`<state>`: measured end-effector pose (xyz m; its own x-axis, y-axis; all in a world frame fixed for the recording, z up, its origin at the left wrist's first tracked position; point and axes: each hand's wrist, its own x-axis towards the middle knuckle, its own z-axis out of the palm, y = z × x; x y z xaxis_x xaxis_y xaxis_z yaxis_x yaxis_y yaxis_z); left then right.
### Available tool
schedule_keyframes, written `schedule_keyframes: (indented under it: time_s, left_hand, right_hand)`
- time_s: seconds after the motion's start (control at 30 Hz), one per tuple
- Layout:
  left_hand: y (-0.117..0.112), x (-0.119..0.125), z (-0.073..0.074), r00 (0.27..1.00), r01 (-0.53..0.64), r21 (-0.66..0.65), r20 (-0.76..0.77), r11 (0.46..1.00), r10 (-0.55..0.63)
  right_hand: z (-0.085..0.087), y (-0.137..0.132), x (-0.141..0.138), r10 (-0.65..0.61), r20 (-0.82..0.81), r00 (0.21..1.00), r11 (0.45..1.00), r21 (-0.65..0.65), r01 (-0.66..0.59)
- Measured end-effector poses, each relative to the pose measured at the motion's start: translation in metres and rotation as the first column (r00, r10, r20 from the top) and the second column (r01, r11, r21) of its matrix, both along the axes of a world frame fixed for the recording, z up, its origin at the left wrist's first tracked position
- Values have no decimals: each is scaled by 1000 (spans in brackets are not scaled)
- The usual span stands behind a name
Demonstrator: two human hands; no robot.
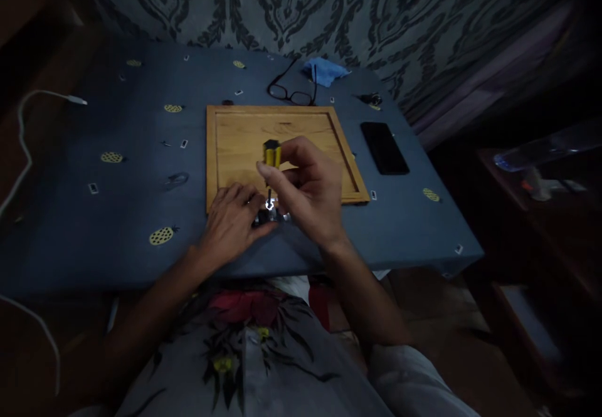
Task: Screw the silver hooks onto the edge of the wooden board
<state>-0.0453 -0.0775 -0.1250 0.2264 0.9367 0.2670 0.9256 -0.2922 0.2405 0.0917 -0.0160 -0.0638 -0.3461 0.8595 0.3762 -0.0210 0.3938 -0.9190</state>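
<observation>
A framed wooden panel (282, 130), like a cabinet door, lies flat on the table. At its near edge is a small shiny metal hinge (270, 205), partly hidden by my fingers. My left hand (234, 216) rests over the panel's near edge, thumb and fingertips around the hinge and steadying it. In my right hand (310, 191) is a screwdriver (271, 153) with a yellow and black handle, gripped between thumb and fingers. It stands upright, shaft down, its tip at the hinge. Whether the tip sits in a screw is too small to tell.
Beyond the panel lie eyeglasses (292, 94) and a blue cloth (325, 71). A black phone (384, 147) lies to the right, with a small dark object (370, 99) behind it. A clear loop-like item (177, 180) is left of the panel. A white cable (29, 147) hangs at far left.
</observation>
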Motion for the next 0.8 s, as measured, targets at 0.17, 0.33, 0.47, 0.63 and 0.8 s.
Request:
schedule_keyframes:
  time_s: [0.17, 0.33, 0.47, 0.63, 0.8]
  left_hand:
    - [0, -1, 3, 1000, 4, 34, -14, 999, -3]
    - [1, 0, 4, 1000, -9, 24, -27, 1000, 9]
    - [1, 1, 4, 1000, -12, 18, -25, 1000, 12]
    - [0, 1, 4, 1000, -9, 23, -30, 1000, 10]
    - [1, 1, 4, 1000, 0, 25, -25, 1000, 1]
  right_hand:
    - [4, -1, 16, -151, -63, 986, 988, -5, 151]
    - [-4, 2, 21, -155, -111, 982, 988, -3, 156]
    - [-9, 3, 21, -162, -97, 982, 987, -10, 161]
    - [-14, 4, 20, -161, -127, 979, 987, 9, 163]
    - [-18, 6, 20, -169, -117, 979, 985, 5, 171]
